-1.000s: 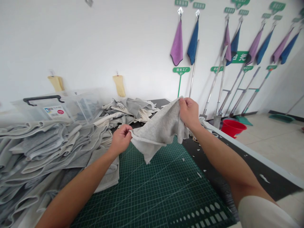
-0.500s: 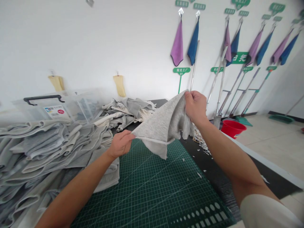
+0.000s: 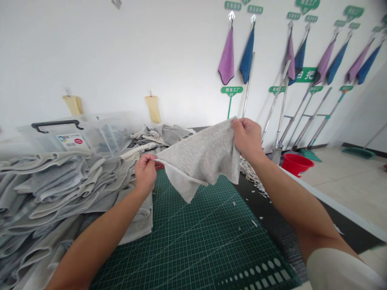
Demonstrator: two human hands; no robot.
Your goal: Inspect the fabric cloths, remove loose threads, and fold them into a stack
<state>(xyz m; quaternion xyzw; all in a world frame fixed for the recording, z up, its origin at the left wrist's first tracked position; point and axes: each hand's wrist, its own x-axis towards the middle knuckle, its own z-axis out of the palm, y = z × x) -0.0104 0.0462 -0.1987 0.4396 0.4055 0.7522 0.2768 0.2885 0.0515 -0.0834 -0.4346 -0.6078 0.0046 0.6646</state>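
Note:
A light grey piece of fabric [image 3: 199, 155] hangs in the air, stretched between my two hands over the green cutting mat [image 3: 193, 233]. My left hand [image 3: 146, 171] pinches its left corner, and my right hand [image 3: 248, 137] grips the upper right corner. The cloth's lower edge droops in loose folds, with one pointed corner hanging lowest. To the left of the mat, and partly over its edge, lies a large heap of folded grey fabric [image 3: 66, 189].
Behind the heap stands a clear plastic box [image 3: 72, 135] with a black handle. Scraps of fabric [image 3: 163, 135] are piled at the back of the table. White clippings [image 3: 254, 177] lie right of the mat. A red bucket [image 3: 298, 163] and leaning mops are on the floor beyond.
My left hand has moved left and slightly up, pulling the fabric wider and flatter between my hands. My right hand has shifted only slightly.

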